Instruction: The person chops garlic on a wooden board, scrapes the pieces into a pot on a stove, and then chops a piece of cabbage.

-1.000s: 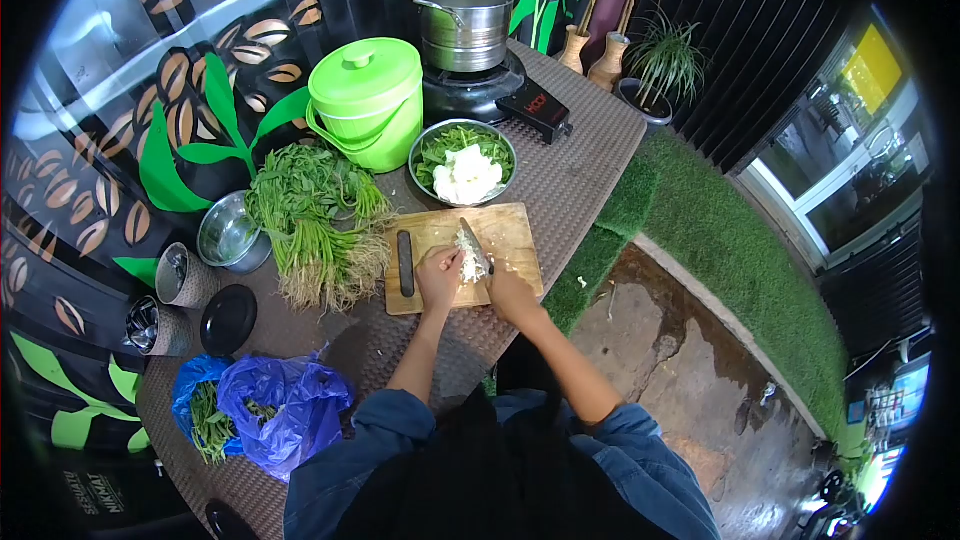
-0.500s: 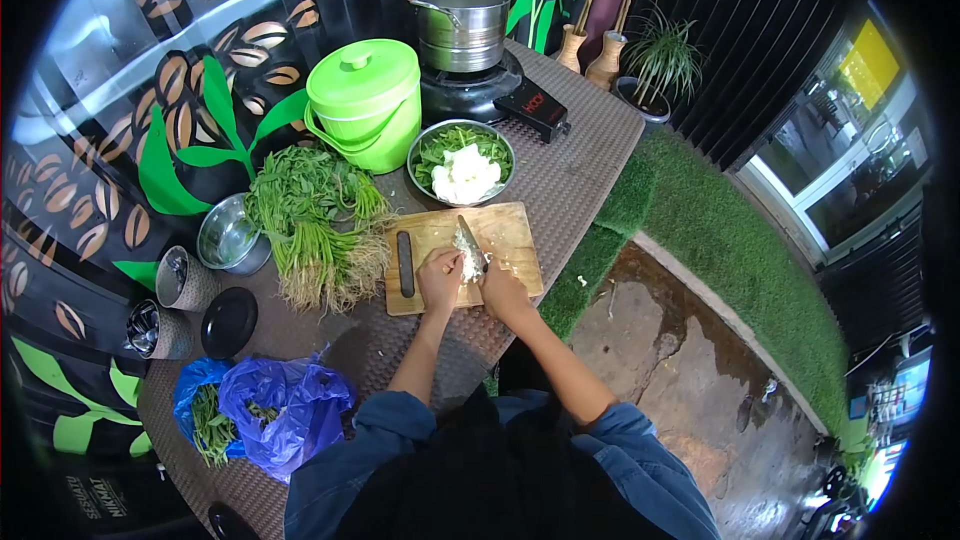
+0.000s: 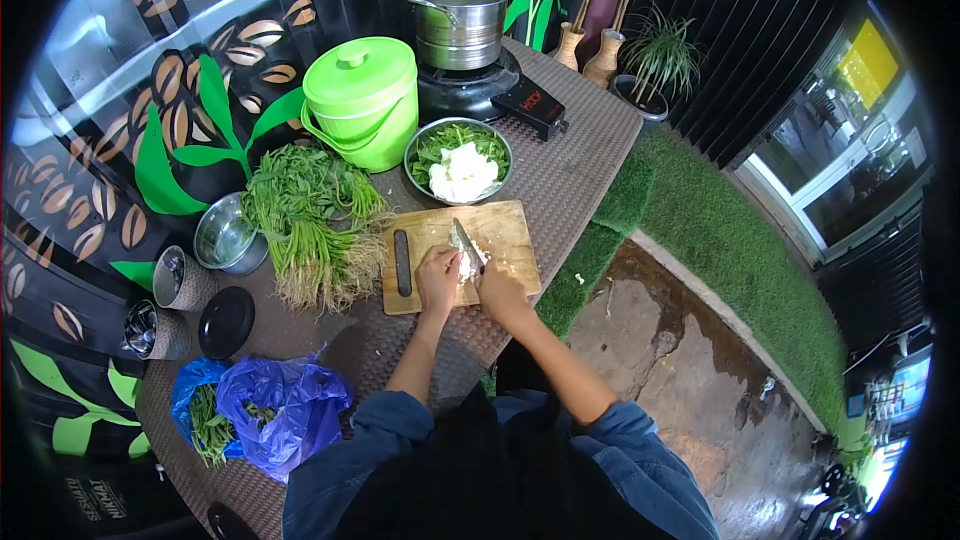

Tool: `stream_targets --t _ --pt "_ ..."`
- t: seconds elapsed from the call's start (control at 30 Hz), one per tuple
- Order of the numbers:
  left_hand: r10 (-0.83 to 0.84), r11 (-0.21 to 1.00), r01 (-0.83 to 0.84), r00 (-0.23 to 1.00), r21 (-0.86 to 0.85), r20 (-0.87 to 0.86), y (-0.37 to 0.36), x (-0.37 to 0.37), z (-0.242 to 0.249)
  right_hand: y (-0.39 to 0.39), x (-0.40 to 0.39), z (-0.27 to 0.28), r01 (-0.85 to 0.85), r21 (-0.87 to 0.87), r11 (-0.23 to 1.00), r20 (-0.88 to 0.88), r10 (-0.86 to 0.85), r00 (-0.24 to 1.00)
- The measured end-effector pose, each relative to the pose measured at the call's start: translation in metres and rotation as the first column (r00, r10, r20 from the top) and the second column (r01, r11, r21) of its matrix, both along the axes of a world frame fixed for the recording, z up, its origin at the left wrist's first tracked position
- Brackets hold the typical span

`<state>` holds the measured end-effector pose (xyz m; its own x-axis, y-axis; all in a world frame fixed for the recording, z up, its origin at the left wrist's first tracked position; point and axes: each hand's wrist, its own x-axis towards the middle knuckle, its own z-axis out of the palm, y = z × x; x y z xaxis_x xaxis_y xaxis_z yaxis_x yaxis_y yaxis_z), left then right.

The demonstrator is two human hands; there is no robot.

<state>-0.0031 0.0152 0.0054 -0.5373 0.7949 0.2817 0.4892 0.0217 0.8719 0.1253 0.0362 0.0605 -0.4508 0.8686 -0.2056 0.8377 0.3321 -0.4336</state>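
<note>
A wooden cutting board point(image 3: 425, 240) with a dark handle slot lies on the table in front of me. On it is a small heap of finely chopped white food point(image 3: 466, 268), with loose bits scattered to the right. My right hand point(image 3: 502, 295) is closed round the handle of a knife point(image 3: 462, 234), its blade pointing away from me over the heap. Close on the left of the blade, my left hand point(image 3: 437, 278) has its fingers curled together at the white pieces. Whatever is under those fingertips is hidden.
Behind the board stands a bowl point(image 3: 410, 178) of greens topped with white pieces. A lidded green bucket point(image 3: 362, 100) and a pot point(image 3: 460, 30) on a stove point(image 3: 465, 90) are further back. Rooted greens point(image 3: 315, 225), a metal bowl point(image 3: 228, 240) and blue plastic bags point(image 3: 290, 415) lie left.
The knife blade and right hand have shifted very slightly on the board. The left hand stays beside the blade, and the whole view has moved a little.
</note>
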Motion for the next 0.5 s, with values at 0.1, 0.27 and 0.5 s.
stream_targets --t 0.1,0.27,0.5 --pt "0.018 0.996 -0.008 0.994 0.087 -0.107 0.002 -0.001 -0.004 -0.023 -0.006 -0.021 0.089 0.011 0.996 -0.015 -0.089 0.996" --pt "-0.005 0.999 0.013 0.984 0.048 -0.177 -0.001 -0.006 -0.003 -0.022 -0.009 -0.031 0.113 0.090 0.989 -0.042 -0.110 0.993" --pt "-0.377 0.917 0.394 0.905 -0.057 0.197 -0.015 -0.033 0.005 0.005 0.018 0.011 -0.029 -0.079 0.996 -0.056 0.025 0.998"
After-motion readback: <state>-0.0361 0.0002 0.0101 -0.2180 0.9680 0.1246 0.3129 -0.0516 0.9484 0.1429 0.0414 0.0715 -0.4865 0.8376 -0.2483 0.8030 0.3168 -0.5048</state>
